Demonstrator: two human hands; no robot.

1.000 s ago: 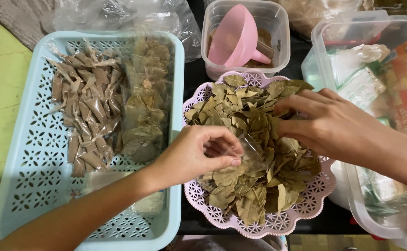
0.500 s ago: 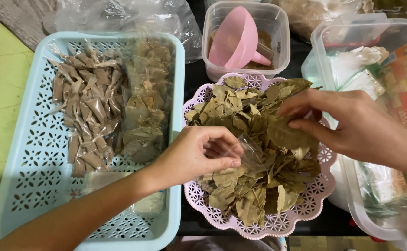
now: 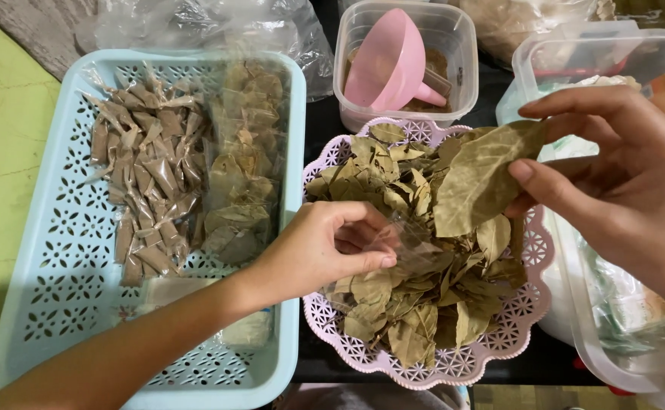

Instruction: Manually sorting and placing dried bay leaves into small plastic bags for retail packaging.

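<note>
A pink lattice basket (image 3: pixel 529 304) holds a heap of dried bay leaves (image 3: pixel 416 304). My right hand (image 3: pixel 620 190) pinches a few large dried leaves (image 3: pixel 476 182) above the basket's right side. Over the basket's left half, my left hand (image 3: pixel 317 247) grips a small clear plastic bag (image 3: pixel 408 243), whose mouth points toward the held leaves. The leaves and the bag are a short gap apart.
A light blue lattice tray (image 3: pixel 51 288) on the left carries several small packets of brown powder (image 3: pixel 146 182) and bagged leaves (image 3: pixel 241 167). Behind the basket a clear tub (image 3: pixel 461 45) holds a pink funnel (image 3: pixel 389 61). A clear bin (image 3: pixel 598 61) stands at right.
My right hand has lifted out of the leaf heap and moved right and up with a few leaves in its fingers. My left hand stays in place with the bag.
</note>
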